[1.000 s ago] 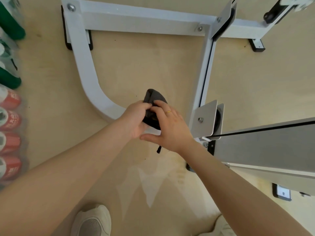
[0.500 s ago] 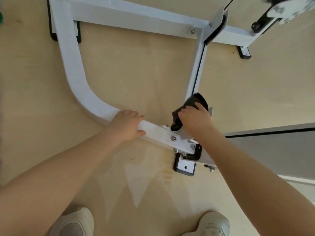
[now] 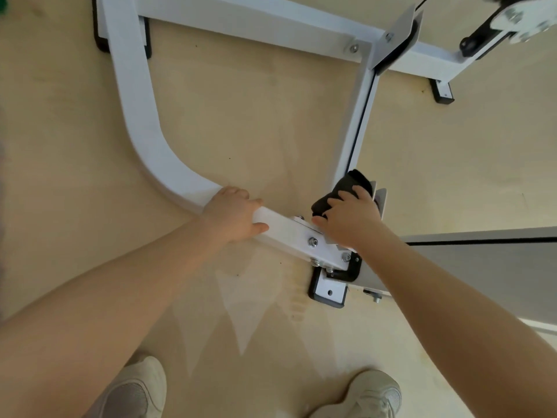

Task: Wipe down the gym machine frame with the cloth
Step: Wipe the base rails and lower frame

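Note:
The white gym machine frame (image 3: 141, 125) lies low over the floor, curving from the far left toward a bolted joint near the middle. My left hand (image 3: 233, 214) grips the curved white bar just left of that joint, fingers over the top and thumb on the near side. My right hand (image 3: 349, 220) holds a bunched black cloth (image 3: 346, 188) against the foot of the slim white upright bar (image 3: 358, 116), beside a grey pulley bracket. Part of the cloth is hidden under my fingers.
A black and white floor foot (image 3: 328, 291) sits under the joint. A grey panel (image 3: 482, 267) runs off to the right. A far crossbar (image 3: 256, 21) and a pulley arm (image 3: 512, 22) lie beyond. My two shoes (image 3: 367, 393) stand on the tan floor below.
A second ago both hands held the cloth together. My left hand let go and took hold of the curved bar; my right hand carried the cloth right to the upright's base.

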Motion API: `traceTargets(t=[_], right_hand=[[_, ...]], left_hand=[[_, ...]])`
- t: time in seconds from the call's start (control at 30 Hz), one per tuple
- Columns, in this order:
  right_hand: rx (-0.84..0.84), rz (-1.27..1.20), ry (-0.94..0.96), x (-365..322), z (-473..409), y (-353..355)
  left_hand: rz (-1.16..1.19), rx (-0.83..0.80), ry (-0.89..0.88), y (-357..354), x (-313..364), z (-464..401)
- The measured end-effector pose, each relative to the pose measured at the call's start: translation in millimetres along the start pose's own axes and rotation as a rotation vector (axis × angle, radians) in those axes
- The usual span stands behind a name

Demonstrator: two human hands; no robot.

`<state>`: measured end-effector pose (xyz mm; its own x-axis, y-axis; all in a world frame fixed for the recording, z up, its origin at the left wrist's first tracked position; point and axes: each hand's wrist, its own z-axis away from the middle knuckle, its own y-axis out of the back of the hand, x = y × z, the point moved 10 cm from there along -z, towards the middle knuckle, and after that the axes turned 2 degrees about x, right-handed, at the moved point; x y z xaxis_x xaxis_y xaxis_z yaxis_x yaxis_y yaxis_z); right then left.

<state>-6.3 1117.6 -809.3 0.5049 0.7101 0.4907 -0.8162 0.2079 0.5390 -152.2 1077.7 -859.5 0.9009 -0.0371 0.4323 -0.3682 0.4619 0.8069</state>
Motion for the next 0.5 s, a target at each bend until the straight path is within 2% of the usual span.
traceTargets(t=[0.13, 0.23, 0.33, 0.43, 0.5], right_hand=[[0.041, -0.065, -0.009, -18, 27, -11], [0.062, -0.061, -0.087, 5, 8, 1], [0.014, -0.007, -0.163, 22, -10, 4], [0.024, -0.072, -0.128, 1, -1, 1], [0.106, -0.145, -0.078, -18, 17, 4]], left_hand=[[-0.058, -0.025, 0.031, -1, 1, -2], [-0.071, -0.031, 0.045, -2, 3, -2], [-0.082, 0.003, 0.044, -3, 3, -1], [-0.067, 0.027, 0.055, -4, 3, 4], [-0.065, 0.027, 0.068, -4, 4, 5]])
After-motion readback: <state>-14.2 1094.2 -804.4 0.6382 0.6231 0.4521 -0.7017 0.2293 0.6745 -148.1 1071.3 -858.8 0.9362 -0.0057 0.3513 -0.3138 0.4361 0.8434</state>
